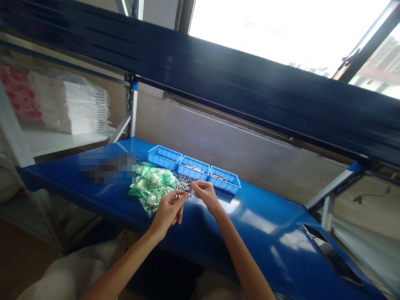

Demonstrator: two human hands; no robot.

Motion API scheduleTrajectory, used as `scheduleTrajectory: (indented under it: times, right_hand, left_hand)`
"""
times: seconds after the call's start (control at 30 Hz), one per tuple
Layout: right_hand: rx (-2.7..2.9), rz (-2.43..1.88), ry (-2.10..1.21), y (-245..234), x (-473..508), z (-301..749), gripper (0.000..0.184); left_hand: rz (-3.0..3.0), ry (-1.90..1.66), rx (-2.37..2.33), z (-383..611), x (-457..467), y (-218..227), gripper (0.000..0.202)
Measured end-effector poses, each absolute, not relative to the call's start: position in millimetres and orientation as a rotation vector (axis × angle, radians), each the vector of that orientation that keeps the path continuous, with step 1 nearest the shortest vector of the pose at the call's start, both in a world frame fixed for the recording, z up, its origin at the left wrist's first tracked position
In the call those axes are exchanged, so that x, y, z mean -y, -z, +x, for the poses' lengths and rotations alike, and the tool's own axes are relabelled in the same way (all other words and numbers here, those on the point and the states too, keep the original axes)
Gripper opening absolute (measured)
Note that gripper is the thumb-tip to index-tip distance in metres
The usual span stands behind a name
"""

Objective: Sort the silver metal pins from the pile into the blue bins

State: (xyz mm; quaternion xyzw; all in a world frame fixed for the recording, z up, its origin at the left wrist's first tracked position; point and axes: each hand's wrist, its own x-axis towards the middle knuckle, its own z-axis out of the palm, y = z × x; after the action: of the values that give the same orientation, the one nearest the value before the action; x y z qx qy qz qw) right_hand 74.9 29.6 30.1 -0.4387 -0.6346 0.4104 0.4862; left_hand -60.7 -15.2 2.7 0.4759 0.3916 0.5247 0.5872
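My left hand (pixel 170 209) is closed in a pinch at the front edge of a pile of small silvery metal pins or screws (pixel 184 183). Beside it, my right hand (pixel 204 194) also pinches, its fingertips close to the left ones over the pile. What either pinch holds is too small to make out. Left of the pile lies a heap of green-tinted clear plastic bags (pixel 151 183). Behind are joined blue bins: the left bin (pixel 164 157) shows no parts, while the middle bin (pixel 193 166) and right bin (pixel 225 180) hold small metal pieces.
The blue tabletop (pixel 250 233) carries a dark phone (pixel 333 254) near its right edge and a pixelated dark object (pixel 108 167) at the left. A dark blue shelf beam (pixel 200 79) crosses above. Wrapped white stacks (pixel 81 106) stand on a side shelf at the left.
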Motion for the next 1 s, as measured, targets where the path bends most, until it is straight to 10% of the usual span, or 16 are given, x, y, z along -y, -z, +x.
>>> scheduleTrajectory:
  times: [1.0]
  right_hand:
    - [1.612, -0.993, -1.223, -41.3, -19.4, 74.5, 0.034]
  left_hand:
    - [1.179, -1.245, -0.950, -60.1, 17.5, -1.0, 0.029]
